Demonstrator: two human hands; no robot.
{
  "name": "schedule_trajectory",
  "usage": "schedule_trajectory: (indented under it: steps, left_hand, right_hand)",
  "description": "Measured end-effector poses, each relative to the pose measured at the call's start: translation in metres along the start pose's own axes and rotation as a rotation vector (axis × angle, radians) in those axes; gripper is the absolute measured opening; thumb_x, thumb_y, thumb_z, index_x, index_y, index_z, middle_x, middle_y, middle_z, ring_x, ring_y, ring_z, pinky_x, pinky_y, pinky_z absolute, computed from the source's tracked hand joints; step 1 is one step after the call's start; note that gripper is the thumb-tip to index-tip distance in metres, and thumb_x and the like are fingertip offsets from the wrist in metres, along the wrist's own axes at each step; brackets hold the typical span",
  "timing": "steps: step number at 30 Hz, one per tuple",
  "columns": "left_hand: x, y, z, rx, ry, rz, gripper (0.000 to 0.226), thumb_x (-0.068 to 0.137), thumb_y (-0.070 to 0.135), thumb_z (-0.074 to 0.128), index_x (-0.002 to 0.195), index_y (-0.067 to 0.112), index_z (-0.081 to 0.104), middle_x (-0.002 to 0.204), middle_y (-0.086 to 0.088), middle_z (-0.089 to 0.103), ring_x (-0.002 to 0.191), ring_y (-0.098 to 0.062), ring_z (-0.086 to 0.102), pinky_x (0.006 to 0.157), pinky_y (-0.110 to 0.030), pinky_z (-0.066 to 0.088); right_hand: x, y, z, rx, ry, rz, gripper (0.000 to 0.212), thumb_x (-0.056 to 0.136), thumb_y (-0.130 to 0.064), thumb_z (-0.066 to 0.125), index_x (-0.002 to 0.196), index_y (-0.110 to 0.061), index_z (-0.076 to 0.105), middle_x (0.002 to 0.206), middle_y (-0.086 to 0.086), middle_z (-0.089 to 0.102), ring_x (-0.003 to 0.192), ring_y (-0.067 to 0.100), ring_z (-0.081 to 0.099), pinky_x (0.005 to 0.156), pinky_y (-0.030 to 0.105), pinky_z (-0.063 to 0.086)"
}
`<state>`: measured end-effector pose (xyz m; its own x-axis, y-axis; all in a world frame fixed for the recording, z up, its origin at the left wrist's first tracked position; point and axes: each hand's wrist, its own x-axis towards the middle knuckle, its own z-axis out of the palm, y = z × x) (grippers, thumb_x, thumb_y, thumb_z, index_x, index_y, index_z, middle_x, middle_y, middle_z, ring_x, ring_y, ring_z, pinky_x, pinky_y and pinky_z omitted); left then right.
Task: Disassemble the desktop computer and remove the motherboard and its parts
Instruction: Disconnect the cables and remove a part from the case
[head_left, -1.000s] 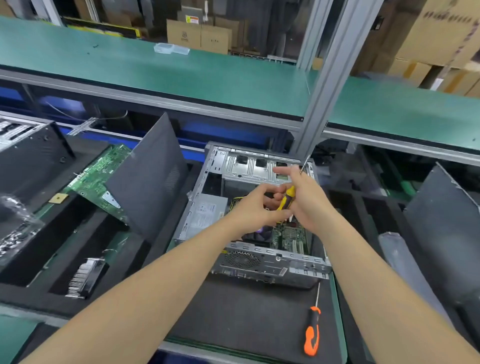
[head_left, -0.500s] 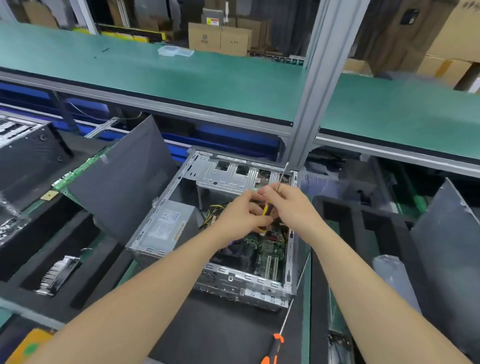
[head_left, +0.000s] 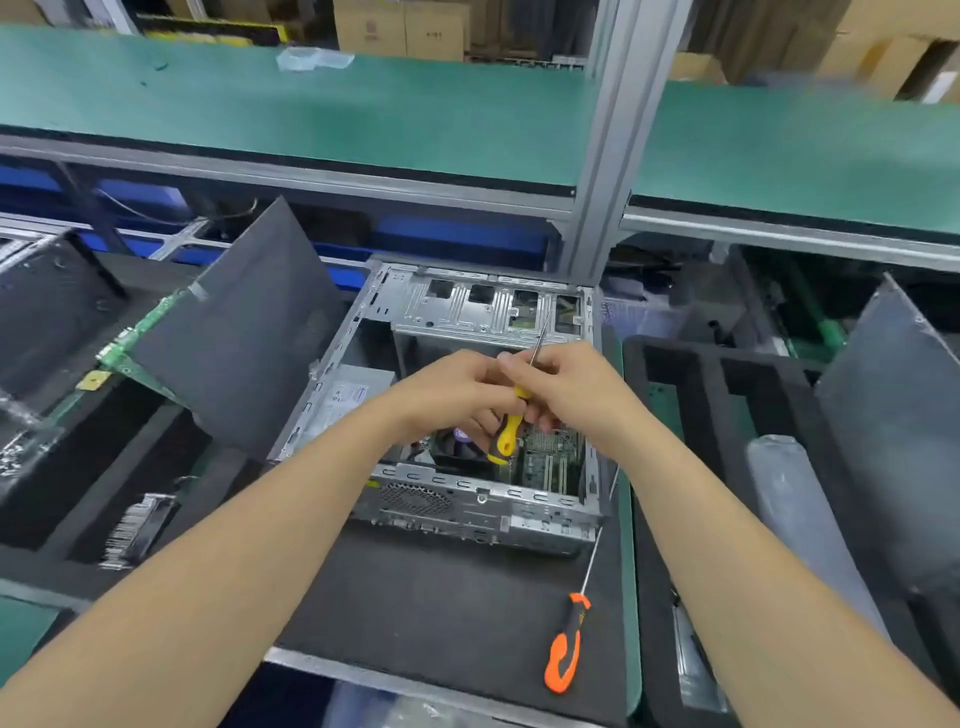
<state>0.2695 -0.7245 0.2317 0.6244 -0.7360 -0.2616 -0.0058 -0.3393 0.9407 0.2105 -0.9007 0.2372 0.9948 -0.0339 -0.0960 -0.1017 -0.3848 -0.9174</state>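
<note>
An open silver desktop case (head_left: 483, 488) lies on a black mat, and its green motherboard (head_left: 550, 457) shows inside at the near right. A grey power supply (head_left: 348, 400) sits in the case's left part. Both hands meet above the case opening on a yellow-handled screwdriver (head_left: 505, 439). Its thin shaft points up and away, while the handle end sticks out below the hands. My left hand (head_left: 457, 397) curls round the upper handle from the left. My right hand (head_left: 571, 389) pinches the shaft and handle from the right. A dark fan beneath the hands is mostly hidden.
An orange-handled screwdriver (head_left: 566, 644) lies on the mat near the front edge. A black side panel (head_left: 239, 338) leans left of the case over a green circuit board (head_left: 130, 348). Black foam trays (head_left: 727, 395) stand at the right, and a metal post (head_left: 608, 156) rises behind.
Both hands stay together on the yellow screwdriver above the case. More of the handle now shows below the hands. The view has swung left and then back.
</note>
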Motion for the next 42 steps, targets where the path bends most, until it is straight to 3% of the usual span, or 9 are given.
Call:
schedule_trajectory:
  steps: [3, 6, 9, 14, 20, 28, 34, 37, 42]
  left_hand:
    - [-0.020, -0.006, 0.011, 0.070, 0.031, 0.034, 0.013, 0.094, 0.026, 0.058, 0.093, 0.020, 0.069, 0.077, -0.013, 0.073, 0.066, -0.037, 0.075, 0.061, -0.041, 0.062]
    - [-0.043, -0.021, 0.030, 0.311, 0.196, 0.231, 0.016, 0.095, 0.035, 0.058, 0.084, 0.025, 0.062, 0.066, -0.006, 0.066, 0.051, -0.015, 0.066, 0.054, -0.035, 0.057]
    - [-0.070, -0.047, 0.052, 0.477, 0.347, 0.442, 0.017, 0.098, 0.041, 0.057, 0.086, 0.029, 0.060, 0.067, 0.003, 0.063, 0.062, -0.011, 0.056, 0.062, -0.032, 0.046]
    - [-0.108, -0.119, 0.065, 0.646, 0.247, 0.586, 0.013, 0.100, 0.043, 0.052, 0.100, 0.031, 0.056, 0.084, 0.012, 0.060, 0.074, -0.010, 0.057, 0.064, -0.032, 0.047]
    - [-0.107, -0.202, 0.050, 0.926, 0.237, 0.469, 0.026, 0.101, 0.041, 0.057, 0.119, 0.029, 0.072, 0.101, 0.008, 0.066, 0.092, -0.016, 0.065, 0.077, -0.029, 0.050]
    - [-0.091, -0.212, 0.055, 1.010, 0.356, 0.354, 0.024, 0.094, 0.035, 0.071, 0.116, 0.029, 0.079, 0.101, 0.004, 0.070, 0.093, -0.024, 0.065, 0.082, -0.039, 0.049]
    - [-0.099, -0.199, 0.055, 1.035, 0.323, 0.461, 0.039, 0.084, 0.027, 0.079, 0.122, 0.019, 0.076, 0.111, 0.003, 0.074, 0.100, -0.023, 0.067, 0.087, -0.039, 0.053]
    - [-0.105, -0.170, 0.053, 0.857, 0.372, 0.620, 0.032, 0.080, 0.019, 0.072, 0.112, 0.014, 0.073, 0.105, 0.001, 0.070, 0.096, -0.022, 0.067, 0.078, -0.035, 0.056]
    - [-0.087, -0.094, 0.038, 0.567, 0.657, 0.698, 0.017, 0.093, 0.015, 0.058, 0.108, 0.016, 0.068, 0.098, 0.010, 0.058, 0.080, 0.001, 0.051, 0.071, -0.009, 0.040]
  right_hand:
    - [-0.022, 0.007, 0.018, 0.263, 0.069, 0.029, 0.031, 0.101, -0.032, 0.068, 0.099, -0.002, 0.075, 0.073, 0.015, 0.071, 0.061, 0.022, 0.065, 0.056, 0.029, 0.055]
    - [-0.052, 0.019, 0.037, 0.448, 0.214, 0.004, 0.026, 0.099, -0.026, 0.071, 0.099, 0.000, 0.075, 0.089, 0.020, 0.075, 0.071, 0.026, 0.068, 0.058, 0.028, 0.057]
    - [-0.089, 0.036, 0.064, 0.510, 0.377, -0.043, 0.022, 0.093, -0.029, 0.076, 0.094, -0.007, 0.076, 0.088, 0.021, 0.075, 0.074, 0.029, 0.070, 0.064, 0.035, 0.058]
    - [-0.142, 0.077, 0.133, 0.546, 0.511, -0.056, 0.021, 0.091, -0.030, 0.080, 0.091, -0.009, 0.075, 0.079, 0.018, 0.073, 0.069, 0.028, 0.070, 0.063, 0.036, 0.059]
    - [-0.145, 0.115, 0.207, 0.766, 0.507, 0.450, 0.033, 0.092, -0.026, 0.076, 0.106, 0.004, 0.072, 0.096, 0.025, 0.076, 0.088, 0.034, 0.077, 0.067, 0.034, 0.061]
    - [-0.110, 0.115, 0.201, 0.561, 0.466, 0.837, 0.032, 0.091, -0.028, 0.080, 0.093, 0.003, 0.074, 0.076, 0.016, 0.077, 0.064, 0.025, 0.077, 0.051, 0.030, 0.058]
    - [-0.116, 0.088, 0.184, -0.047, 0.309, 0.578, 0.024, 0.095, -0.023, 0.068, 0.078, -0.007, 0.074, 0.067, 0.011, 0.074, 0.055, 0.021, 0.073, 0.057, 0.044, 0.064]
    - [-0.112, 0.055, 0.160, -0.383, 0.330, 0.239, 0.019, 0.078, -0.031, 0.061, 0.064, -0.017, 0.064, 0.056, 0.000, 0.066, 0.055, 0.012, 0.065, 0.060, 0.032, 0.056]
    - [-0.080, 0.001, 0.103, -0.108, 0.422, -0.087, 0.017, 0.076, -0.027, 0.060, 0.060, -0.020, 0.062, 0.052, 0.001, 0.061, 0.049, 0.021, 0.060, 0.049, 0.031, 0.046]
